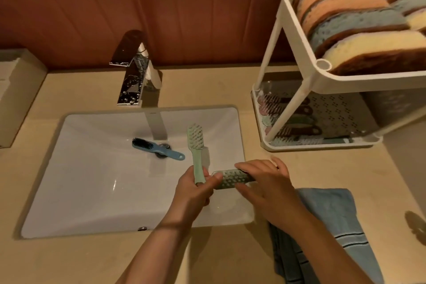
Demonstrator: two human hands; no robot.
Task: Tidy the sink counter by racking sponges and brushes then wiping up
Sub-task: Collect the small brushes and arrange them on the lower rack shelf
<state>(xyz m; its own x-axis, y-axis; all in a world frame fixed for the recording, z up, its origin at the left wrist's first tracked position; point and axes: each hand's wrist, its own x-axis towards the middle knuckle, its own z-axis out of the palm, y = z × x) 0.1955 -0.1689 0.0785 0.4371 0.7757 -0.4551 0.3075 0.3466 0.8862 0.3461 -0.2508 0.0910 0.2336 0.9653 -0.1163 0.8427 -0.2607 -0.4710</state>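
Fingers (204, 201) of the left hand (193, 191), head view: curled round the handle of a pale green brush (196, 145), low centre of the frame. This brush stands nearly upright, bristle head uppermost, over the right half of the sink (92, 191). The left thumb lies across towards a second brush.

Right hand (267, 182), just right of the left: fingers over the top and thumb beneath, clamped on a grey-green brush (231, 178). It lies level, its dotted face showing and its free end reaching the left thumb. Whether thumb and brush touch cannot be told. It sits over the sink's right edge.

Blue brush (156, 148), centre of the frame: lies in the white basin with its dark bristles to the left. Its handle crosses the drain and its looped end points right. It is well apart from both hands.

Rack (270, 53), upper right: white, two tiers, standing on the beige counter (92, 260) just right of the sink. On the upper tier stand sponges (345, 4) in blue, orange and yellow, set on edge in rows. On the lower tier lie several brushes (292, 120) side by side at its left end; details are dim.

Towel (334, 219), lower right: blue with dark stripes, rumpled on the counter beneath the right forearm.

Tap (136, 71), upper centre-left: chrome, behind the basin.
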